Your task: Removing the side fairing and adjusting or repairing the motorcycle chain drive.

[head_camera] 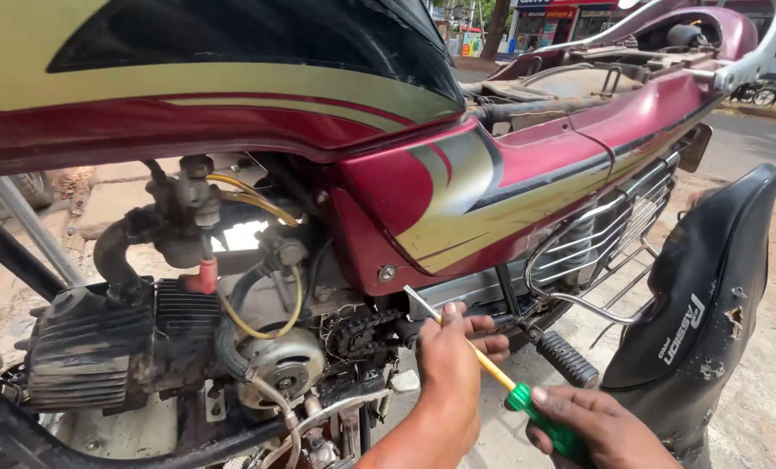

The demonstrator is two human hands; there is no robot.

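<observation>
Green plastic handle, lower right of the frame — the right hand (592, 426) is wrapped around the screwdriver (492, 369), gripping that handle near the bottom edge. The yellow shank runs up and left, and the metal tip sits just under the maroon side panel (457, 200), near the small bolt (387, 274) at the panel's lower corner; whether the tip touches anything there, cannot tell.

The left hand (449, 360) is at centre bottom, fingers curled around the shank and what looks like a dark frame part behind it, steadying the tool close to the tip. So both hands are clenched on the screwdriver, one driving, one guiding.

To do this well, as I judge it: keep the shank in line with the fastener, push in before turning, and keep the guiding fingers off the exposed chain (358, 334) just left of them — greasy, easy pinch spot.

Further left, the engine block (92, 347) with dirty cooling fins, yellow hoses (258, 326) and a red cap (206, 276) above. Mid right, a black footpeg (566, 358) and a chrome guard rack (596, 243). A detached black seat (705, 304) leans at the right edge. Above, the cream-and-maroon fuel tank (214, 78). Far back, upper right, a street with shopfronts (553, 22).
</observation>
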